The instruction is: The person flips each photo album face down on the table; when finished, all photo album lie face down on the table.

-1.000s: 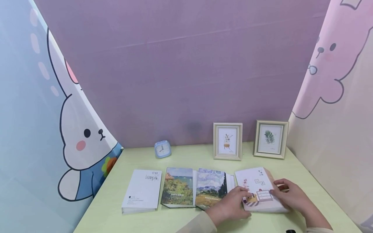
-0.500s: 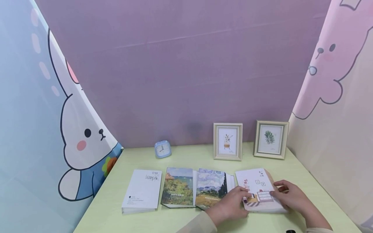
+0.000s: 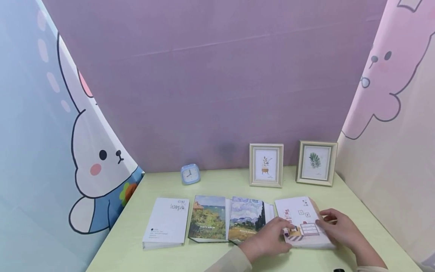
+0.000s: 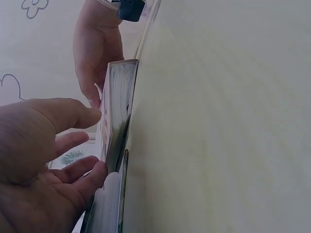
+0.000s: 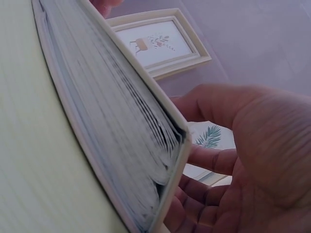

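A thick white photo album (image 3: pixel 300 211) with a drawing of a room on its cover lies at the right end of a row on the table. My left hand (image 3: pixel 266 241) holds it at the lower left, its fingertips right at the cover and edge. On the spine side, my right hand (image 3: pixel 343 230) grips it, thumb at the cover and fingers bent along the spine (image 5: pixel 170 189). The page edges (image 4: pixel 121 92) show between both hands in the left wrist view. Left of it lies a landscape-painting album (image 3: pixel 247 217), its lower right corner partly hidden by my left hand.
Further left on the table (image 3: pixel 217 260) lie another painting-covered album (image 3: pixel 208 217) and a white album (image 3: pixel 166 221). Behind the row stand a blue alarm clock (image 3: pixel 190 174), a plant-picture frame (image 3: pixel 251 164) and a leaf-picture frame (image 3: pixel 334 164). A small black object (image 3: pixel 338 270) shows at the bottom edge.
Almost nothing differs. Both hands stay on the white album with only slight finger shifts, and the albums keep their places.
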{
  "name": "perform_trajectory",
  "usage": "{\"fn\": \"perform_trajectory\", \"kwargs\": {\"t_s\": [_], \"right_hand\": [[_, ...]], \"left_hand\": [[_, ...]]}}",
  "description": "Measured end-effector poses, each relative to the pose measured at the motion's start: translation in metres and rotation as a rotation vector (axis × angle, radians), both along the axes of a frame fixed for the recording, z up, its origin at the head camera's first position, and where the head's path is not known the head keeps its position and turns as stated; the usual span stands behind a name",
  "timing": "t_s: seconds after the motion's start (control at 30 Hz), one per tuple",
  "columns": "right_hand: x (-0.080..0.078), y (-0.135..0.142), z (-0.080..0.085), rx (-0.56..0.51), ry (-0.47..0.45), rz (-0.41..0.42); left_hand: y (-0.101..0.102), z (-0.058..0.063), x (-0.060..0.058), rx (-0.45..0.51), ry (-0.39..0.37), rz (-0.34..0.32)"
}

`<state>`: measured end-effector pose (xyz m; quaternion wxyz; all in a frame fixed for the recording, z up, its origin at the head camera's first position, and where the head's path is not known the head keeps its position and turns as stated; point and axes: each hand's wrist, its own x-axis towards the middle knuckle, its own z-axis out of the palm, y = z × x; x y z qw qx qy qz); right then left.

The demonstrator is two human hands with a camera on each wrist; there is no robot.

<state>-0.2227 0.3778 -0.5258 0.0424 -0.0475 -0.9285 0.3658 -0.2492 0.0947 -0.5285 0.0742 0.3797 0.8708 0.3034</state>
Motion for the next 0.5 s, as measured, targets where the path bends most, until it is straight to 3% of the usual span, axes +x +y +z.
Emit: {"fn": "perform_trajectory", "kwargs": {"t_s": [0.2, 0.37, 0.5], "right_hand": [[0.001, -0.004, 0.003, -0.005, 0.035, -0.019], [0.0, -0.009, 0.005, -0.01, 0.061, -0.039], [-0.002, -0.015, 0.006, -0.022, 0.086, -0.034]], "left_hand": [[-0.008, 0.001, -0.001, 0.112, -0.062, 0.007], [-0.019, -0.001, -0.004, 0.292, -0.122, -0.038], [-0.027, 0.001, -0.008, 0.358, -0.129, -0.044]]}}
